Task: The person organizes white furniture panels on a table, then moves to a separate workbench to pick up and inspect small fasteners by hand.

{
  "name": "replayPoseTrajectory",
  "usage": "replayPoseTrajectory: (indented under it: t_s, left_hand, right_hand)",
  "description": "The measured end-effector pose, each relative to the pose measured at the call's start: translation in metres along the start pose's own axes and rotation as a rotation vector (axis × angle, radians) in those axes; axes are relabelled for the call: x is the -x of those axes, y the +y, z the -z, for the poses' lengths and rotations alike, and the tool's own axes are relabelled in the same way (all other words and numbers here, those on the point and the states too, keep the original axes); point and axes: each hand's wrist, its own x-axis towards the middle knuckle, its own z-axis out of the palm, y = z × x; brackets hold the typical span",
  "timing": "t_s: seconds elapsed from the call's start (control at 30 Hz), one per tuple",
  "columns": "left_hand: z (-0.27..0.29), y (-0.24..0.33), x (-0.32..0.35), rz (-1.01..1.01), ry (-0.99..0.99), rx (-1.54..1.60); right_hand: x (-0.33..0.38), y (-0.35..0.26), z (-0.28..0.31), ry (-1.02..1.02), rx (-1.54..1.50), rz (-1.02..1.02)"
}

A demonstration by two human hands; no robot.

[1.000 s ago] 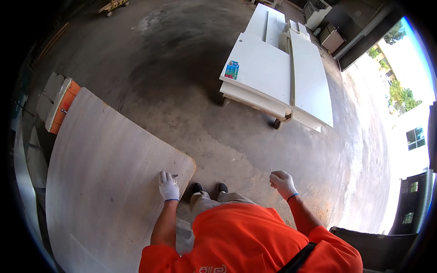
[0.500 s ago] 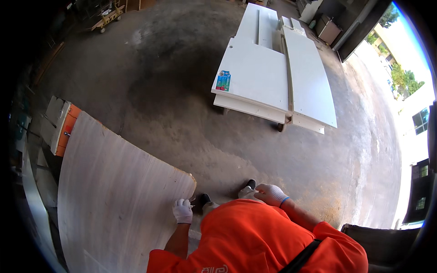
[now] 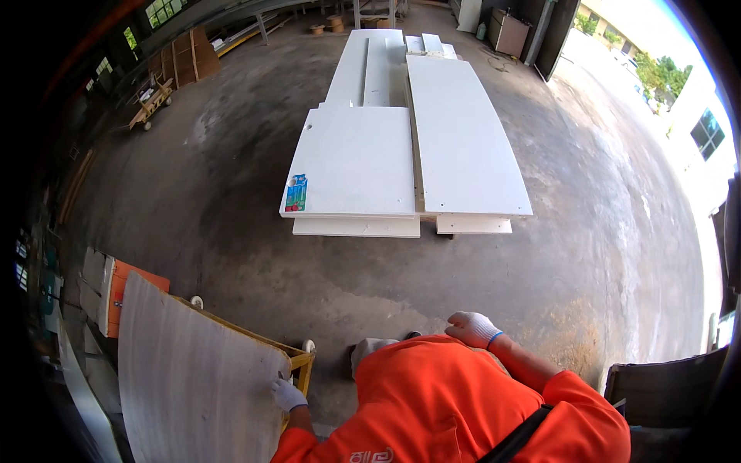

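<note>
My left hand (image 3: 288,394), in a white knit glove, is at the right edge of a grey wood-grain board (image 3: 193,370). Its fingers are bent together, with a small thin thing at their tips that is too small to name. The board lies on a yellow-framed cart (image 3: 301,372) with white wheels. In front of my orange shirt (image 3: 440,386) is my right hand (image 3: 472,329), gloved in white with a blue cuff. The fingers of that hand curl inward, and whatever may be in them is hidden.
Ahead, white panels (image 3: 471,139) lie stacked low above the concrete floor, one with a colourful sticker (image 3: 296,193). An orange-edged stack (image 3: 131,289) stands beyond the wood-grain board. A wooden trolley (image 3: 150,104) is at the far left, and a dark bin-like box (image 3: 656,393) at the near right.
My view has tilted up and turned, so the white panels sit lower and further left, and the cart's yellow frame shows. My left hand stays by the board's edge; my right hand stays before my body.
</note>
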Motion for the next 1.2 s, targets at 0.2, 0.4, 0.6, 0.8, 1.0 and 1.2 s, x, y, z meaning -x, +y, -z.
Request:
replayPoseTrajectory:
  t_s: [0.2,0.4,0.6,0.8,1.0,1.2]
  left_hand:
    - [0.008,0.014,-0.014,-0.017,-0.069,-0.071]
    - [-0.007,-0.002,-0.024,0.066,-0.130,-0.024]
    - [0.028,0.054,-0.056,0.242,-0.128,0.479]
    - [0.249,0.236,-0.061,-0.048,-0.855,1.685]
    - [0.338,0.273,-0.110,-0.366,-0.873,1.763]
    - [0.345,0.206,-0.227,-0.566,-0.420,1.536]
  right_hand:
    - [0.013,0.035,0.012,0.090,-0.110,-0.105]
    - [0.012,0.045,0.001,0.014,-0.238,-0.107]
    - [-0.024,0.016,0.024,-0.057,-0.281,-0.019]
    - [-0.086,-0.121,0.028,-0.058,-0.512,0.339]
    - [-0.138,-0.275,0.036,-0.069,-0.622,0.459]
    - [-0.203,-0.379,-0.014,0.123,-0.882,0.438]
